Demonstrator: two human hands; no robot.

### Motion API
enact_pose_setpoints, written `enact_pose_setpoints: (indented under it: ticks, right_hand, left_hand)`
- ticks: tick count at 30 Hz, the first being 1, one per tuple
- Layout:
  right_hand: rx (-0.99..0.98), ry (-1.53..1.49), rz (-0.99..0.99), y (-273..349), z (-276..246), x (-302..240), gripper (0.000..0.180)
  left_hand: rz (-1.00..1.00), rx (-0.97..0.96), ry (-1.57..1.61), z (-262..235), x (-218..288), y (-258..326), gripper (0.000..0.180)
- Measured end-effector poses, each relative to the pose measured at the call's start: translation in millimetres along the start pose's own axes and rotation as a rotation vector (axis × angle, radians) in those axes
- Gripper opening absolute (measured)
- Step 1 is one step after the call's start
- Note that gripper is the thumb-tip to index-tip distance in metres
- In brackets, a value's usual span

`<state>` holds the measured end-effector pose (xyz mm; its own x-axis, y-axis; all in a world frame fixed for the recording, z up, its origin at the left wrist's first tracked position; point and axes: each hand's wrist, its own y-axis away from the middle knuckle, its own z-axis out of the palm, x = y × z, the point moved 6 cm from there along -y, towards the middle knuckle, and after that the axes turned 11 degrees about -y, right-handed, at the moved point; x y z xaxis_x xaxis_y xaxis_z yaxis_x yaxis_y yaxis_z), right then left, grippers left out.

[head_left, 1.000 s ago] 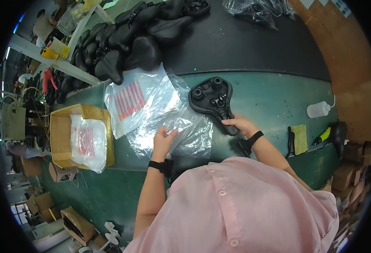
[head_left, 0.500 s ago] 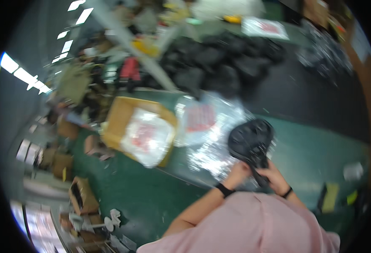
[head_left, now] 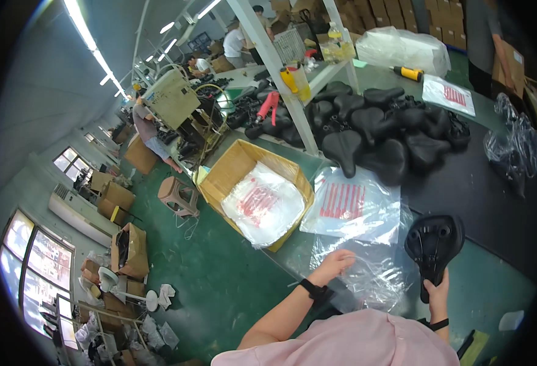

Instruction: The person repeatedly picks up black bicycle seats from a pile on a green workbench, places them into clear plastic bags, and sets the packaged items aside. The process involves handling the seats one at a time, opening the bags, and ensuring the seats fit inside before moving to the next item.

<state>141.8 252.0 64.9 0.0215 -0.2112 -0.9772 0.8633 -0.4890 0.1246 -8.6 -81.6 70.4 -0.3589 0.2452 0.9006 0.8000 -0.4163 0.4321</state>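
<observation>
My right hand (head_left: 438,291) grips a black bicycle saddle (head_left: 433,241) by its narrow nose, the underside with its rails and two round holes turned up. At the left edge of a clear plastic bag (head_left: 375,274), my left hand (head_left: 334,266) has its fingers pinched together on the film. The saddle is just right of this crinkled bag. Beyond it lies a flat stack of clear bags with red print (head_left: 348,201). More printed bags (head_left: 262,204) fill an open cardboard box (head_left: 223,168) on the left.
Many black saddles (head_left: 366,131) are heaped behind a white post (head_left: 274,73). A wrapped clear-plastic bundle (head_left: 515,146) lies on the black mat (head_left: 494,207) at right. A yellow-black tool (head_left: 408,74) sits at the back. A stool (head_left: 178,195) and cartons stand on the floor. Other people work far off.
The saddle has gone from both hands to the right hand alone, and moved right. My left hand has left it for the clear bag. The view has shifted and sharpened.
</observation>
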Motion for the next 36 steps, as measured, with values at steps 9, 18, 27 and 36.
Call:
enact_pose_setpoints:
  ticks: [9,18,27,36]
  right_hand:
    - [-0.381,0.534,-0.265,23.3,75.6,-28.8,0.062]
    - [-0.559,0.963,-0.215,32.8,88.1,10.2,0.059]
    - [-0.522,0.366,0.330,33.8,57.7,17.4,0.055]
    - [-0.363,0.395,-0.117,34.1,59.8,28.9,0.065]
  left_hand:
    - [0.164,0.021,0.462,55.4,-51.2,-39.2,0.017]
    - [0.173,0.354,-0.077,14.0,9.7,-21.2,0.023]
    - [0.846,0.030,-1.139,62.0,85.3,47.7,0.033]
    - [1.129,-0.282,-0.811,186.8,94.1,73.6,0.044]
